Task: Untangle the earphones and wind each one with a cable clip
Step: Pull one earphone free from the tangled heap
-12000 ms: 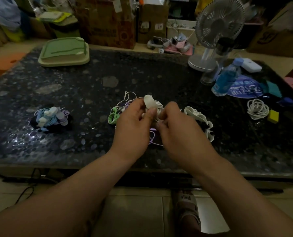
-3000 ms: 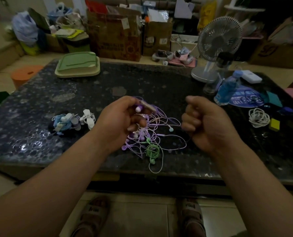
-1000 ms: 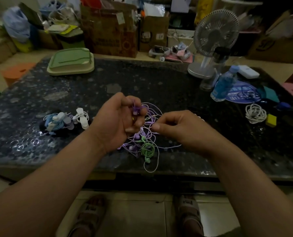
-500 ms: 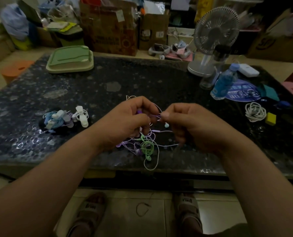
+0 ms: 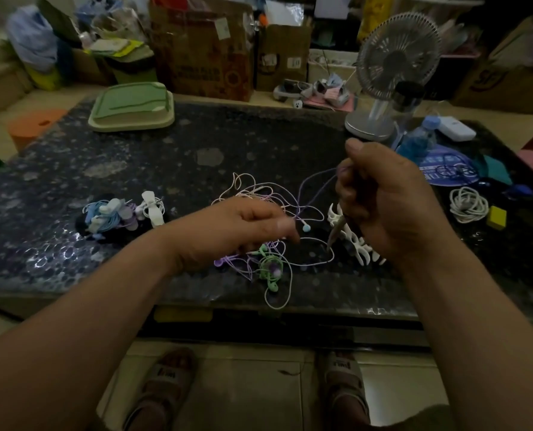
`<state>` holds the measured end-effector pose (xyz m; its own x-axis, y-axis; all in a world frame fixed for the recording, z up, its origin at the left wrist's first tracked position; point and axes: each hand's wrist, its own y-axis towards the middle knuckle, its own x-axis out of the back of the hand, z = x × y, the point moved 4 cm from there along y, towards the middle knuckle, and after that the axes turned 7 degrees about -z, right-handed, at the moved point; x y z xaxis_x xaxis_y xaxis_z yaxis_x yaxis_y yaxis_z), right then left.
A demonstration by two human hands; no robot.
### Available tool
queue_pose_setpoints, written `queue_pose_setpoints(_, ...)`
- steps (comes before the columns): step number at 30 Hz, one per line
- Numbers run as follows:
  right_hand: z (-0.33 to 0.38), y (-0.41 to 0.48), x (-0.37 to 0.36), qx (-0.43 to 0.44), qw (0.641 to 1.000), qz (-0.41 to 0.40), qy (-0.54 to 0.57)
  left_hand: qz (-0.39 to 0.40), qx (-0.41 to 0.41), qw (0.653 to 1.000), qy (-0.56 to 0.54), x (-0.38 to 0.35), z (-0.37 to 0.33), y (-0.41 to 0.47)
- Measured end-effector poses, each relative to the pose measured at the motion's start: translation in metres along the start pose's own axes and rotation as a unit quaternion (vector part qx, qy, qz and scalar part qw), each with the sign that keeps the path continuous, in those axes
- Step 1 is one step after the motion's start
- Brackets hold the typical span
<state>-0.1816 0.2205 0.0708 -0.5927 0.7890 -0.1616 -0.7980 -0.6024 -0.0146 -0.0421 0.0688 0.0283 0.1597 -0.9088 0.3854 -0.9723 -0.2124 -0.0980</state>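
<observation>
Fingers (image 5: 349,194) of right hand (image 5: 386,200) curled round purple cable (image 5: 315,181), held high, left hand (image 5: 234,231) low over earphone tangle (image 5: 268,262), pinching same cable

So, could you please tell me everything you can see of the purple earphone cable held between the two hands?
The purple earphone cable is thin, lilac and looks rubbery. The right hand pinches it, raised above the table; from that grip two strands slant down to the left hand, which holds them too. Lower down it merges into the tangle of white and green cables on the table, so its ends cannot be traced.
</observation>
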Motion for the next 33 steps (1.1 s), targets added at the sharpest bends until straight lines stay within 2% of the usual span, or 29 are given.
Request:
queue_pose_setpoints(3,0.002,-0.003,-0.001,0.001,0.999,0.017,-0.033,-0.009,-0.012,0.998,0.055,0.0,0.002,0.001)
queue_pose_setpoints(5,0.003,-0.008,-0.006,0.004,0.996,0.053,-0.066,-0.03,-0.006,0.999,0.025,0.0,0.0,0.002)
queue_pose_setpoints(7,0.003,-0.011,-0.012,0.009,0.994,0.079,-0.082,-0.016,-0.023,0.999,-0.045,-0.007,-0.007,0.003)
queue_pose_setpoints(9,0.003,-0.007,-0.011,0.019,0.996,0.055,-0.066,0.005,-0.043,0.995,-0.092,-0.014,-0.017,0.001)
queue_pose_setpoints(13,-0.001,0.007,0.01,0.008,0.998,-0.059,-0.02,-0.003,-0.006,0.987,-0.159,-0.008,-0.008,0.0)
queue_pose_setpoints(15,-0.007,0.01,0.015,-0.009,0.992,-0.089,-0.093,-0.021,0.0,0.987,-0.162,-0.002,-0.003,0.001)
queue_pose_setpoints(17,-0.015,0.01,0.014,0.005,0.964,-0.091,-0.251,-0.03,0.002,0.985,-0.167,0.0,-0.003,0.002)
queue_pose_setpoints(18,-0.016,0.008,0.008,0.039,0.945,-0.081,-0.314,-0.029,0.0,0.986,-0.164,-0.001,-0.004,0.003)
queue_pose_setpoints(20,-0.016,0.001,-0.011,0.1,0.93,-0.015,-0.353,-0.023,-0.006,0.99,-0.141,-0.006,-0.007,0.005)
queue_pose_setpoints(23,-0.027,-0.009,-0.035,0.057,0.943,0.125,-0.304,-0.034,-0.013,0.993,-0.109,-0.01,-0.012,0.006)
queue_pose_setpoints(25,-0.031,-0.012,-0.038,0.021,0.928,0.173,-0.331,-0.05,-0.015,0.993,-0.109,-0.007,-0.015,0.006)
queue_pose_setpoints(28,-0.023,-0.007,-0.027,0.028,0.91,0.17,-0.377,-0.06,-0.012,0.992,-0.107,0.002,-0.011,0.005)
queue_pose_setpoints(33,-0.007,0.005,-0.013,0.06,0.945,0.097,-0.308,0.004,0.038,0.986,-0.163,0.001,0.001,0.005)
